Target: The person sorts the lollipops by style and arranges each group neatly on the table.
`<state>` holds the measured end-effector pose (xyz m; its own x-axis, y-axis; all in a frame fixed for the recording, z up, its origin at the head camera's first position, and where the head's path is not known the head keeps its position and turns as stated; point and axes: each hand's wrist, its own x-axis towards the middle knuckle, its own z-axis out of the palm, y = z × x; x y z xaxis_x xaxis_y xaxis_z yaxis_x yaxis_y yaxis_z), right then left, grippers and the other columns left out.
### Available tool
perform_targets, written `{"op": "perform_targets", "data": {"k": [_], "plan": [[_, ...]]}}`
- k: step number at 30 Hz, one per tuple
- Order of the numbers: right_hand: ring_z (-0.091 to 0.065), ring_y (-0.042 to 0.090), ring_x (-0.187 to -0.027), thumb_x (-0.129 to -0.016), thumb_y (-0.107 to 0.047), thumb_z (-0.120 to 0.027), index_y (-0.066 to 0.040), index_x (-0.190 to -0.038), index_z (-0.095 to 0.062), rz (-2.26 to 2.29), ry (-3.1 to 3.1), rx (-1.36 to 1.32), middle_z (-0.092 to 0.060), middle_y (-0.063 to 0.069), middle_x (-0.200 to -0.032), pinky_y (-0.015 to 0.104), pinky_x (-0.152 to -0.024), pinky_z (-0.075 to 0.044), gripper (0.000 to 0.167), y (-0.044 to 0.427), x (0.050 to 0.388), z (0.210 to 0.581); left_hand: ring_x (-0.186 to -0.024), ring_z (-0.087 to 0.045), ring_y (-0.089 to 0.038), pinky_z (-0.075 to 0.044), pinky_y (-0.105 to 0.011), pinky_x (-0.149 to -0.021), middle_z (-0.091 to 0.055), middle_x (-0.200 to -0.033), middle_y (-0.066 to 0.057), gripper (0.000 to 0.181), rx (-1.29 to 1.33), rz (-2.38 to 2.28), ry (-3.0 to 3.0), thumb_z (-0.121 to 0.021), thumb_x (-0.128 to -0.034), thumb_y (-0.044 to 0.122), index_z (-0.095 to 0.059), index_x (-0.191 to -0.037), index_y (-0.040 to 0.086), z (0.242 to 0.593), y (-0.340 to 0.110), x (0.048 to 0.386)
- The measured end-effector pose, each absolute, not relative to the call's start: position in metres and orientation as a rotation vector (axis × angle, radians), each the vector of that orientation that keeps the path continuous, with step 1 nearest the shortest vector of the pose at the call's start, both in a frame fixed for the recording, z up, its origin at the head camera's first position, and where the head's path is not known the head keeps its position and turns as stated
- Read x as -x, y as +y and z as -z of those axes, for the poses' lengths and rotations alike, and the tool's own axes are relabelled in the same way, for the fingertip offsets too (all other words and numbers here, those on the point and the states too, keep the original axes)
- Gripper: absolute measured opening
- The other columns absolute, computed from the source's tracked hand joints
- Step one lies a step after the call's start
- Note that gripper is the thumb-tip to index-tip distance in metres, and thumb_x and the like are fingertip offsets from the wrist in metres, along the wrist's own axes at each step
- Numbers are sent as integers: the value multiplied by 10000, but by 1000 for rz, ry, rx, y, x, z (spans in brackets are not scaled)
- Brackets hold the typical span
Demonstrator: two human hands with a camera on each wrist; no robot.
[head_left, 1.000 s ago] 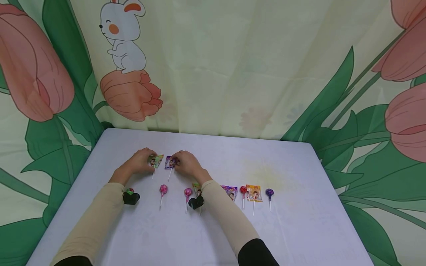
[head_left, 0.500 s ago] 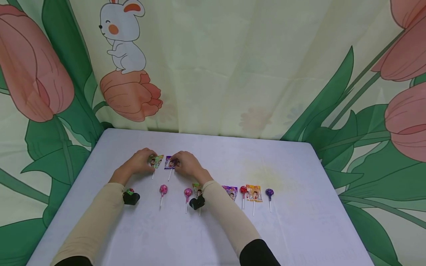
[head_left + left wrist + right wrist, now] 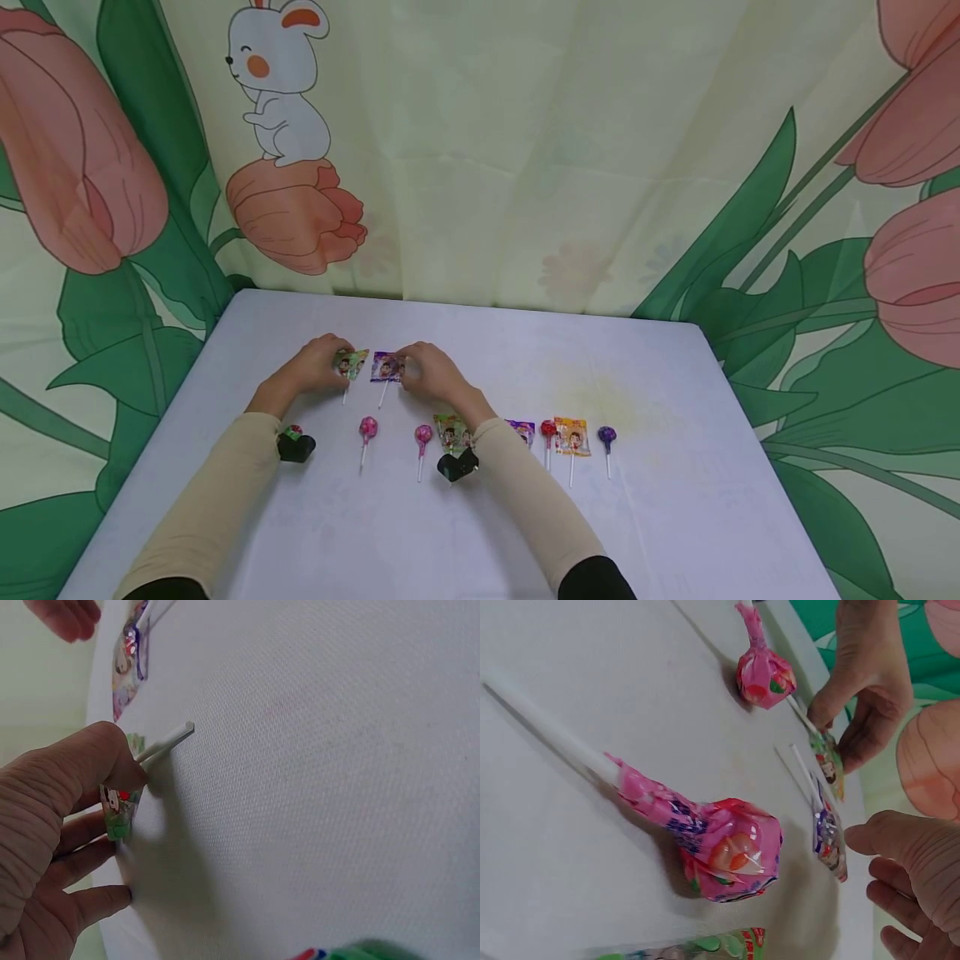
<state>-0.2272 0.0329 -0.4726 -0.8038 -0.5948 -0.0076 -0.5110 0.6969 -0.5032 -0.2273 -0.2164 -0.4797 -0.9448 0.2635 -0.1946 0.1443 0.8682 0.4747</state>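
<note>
Left hand (image 3: 318, 367): one, thumb curled in front and fingers behind, pinching a green-packet lollipop (image 3: 354, 364). Likely fault: the packet creasing or being dragged askew if the pinch tightens or lifts unevenly, since the wrapper looks thin and slack.

Right hand (image 3: 435, 372): one, thumb and fingers spread, pinching nothing that I can make out. Likely fault: a purple-packet lollipop (image 3: 385, 367) nudged out of place, since the thumb tip stands just beside its edge; whether they touch I cannot tell.

Position to the grip: green packet between left thumb and fingers, its white stick (image 3: 176, 736) projecting past the thumb toward the person. Purple packet to the right of it, a narrow gap between, stick likewise toward the person.

Nearer the person: two pink lollipops (image 3: 367, 427) (image 3: 423, 434), apart; a second green packet (image 3: 452, 432), partly behind a black wrist unit (image 3: 457, 465), which could brush it if the right wrist drops.

Beyond the right sleeve (image 3: 525, 500): a second purple packet (image 3: 521, 431), partly covered; a red lollipop (image 3: 548, 428), close against an orange packet (image 3: 573, 436); a dark purple lollipop (image 3: 607, 434), set apart.

Under all: a white-covered table (image 3: 675, 500).
</note>
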Motion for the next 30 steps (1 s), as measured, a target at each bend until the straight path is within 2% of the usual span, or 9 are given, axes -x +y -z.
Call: {"op": "perform_targets", "data": {"k": [10, 15, 30], "plan": [[-512, 281, -1366, -956, -179, -716, -101, -1418, -597, 834, 2679, 819, -601, 98, -1415, 429, -1171, -386, 484, 44, 205, 469, -1210, -539, -418, -414, -589, -1101, -578, -1294, -262, 599, -308, -683, 2787, -850, -790, 139, -608, -1299, -64, 483, -217, 229], [-500, 275, -1379, -960, -181, -717, -97, -1431, -585, 912, 2653, 816, -590, 86, -1433, 427, -1175, -380, 496, 50, 196, 467, -1220, -532, -423, -412, -591, -1103, -571, -1306, -266, 601, -306, -678, 2783, -849, -797, 147, -604, -1306, -59, 484, -216, 229], [-522, 265, -1351, -952, -190, -723, -102, -1399, -602, 1044, 2663, 824, -590, 91, -1420, 444, -1128, -435, 471, 71, 167, 467, -1212, -528, -428, -419, -594, -1091, -553, -1315, -280, 605, -291, -679, 2788, -847, -801, 141, -598, -1313, -62, 480, -216, 228]]}}
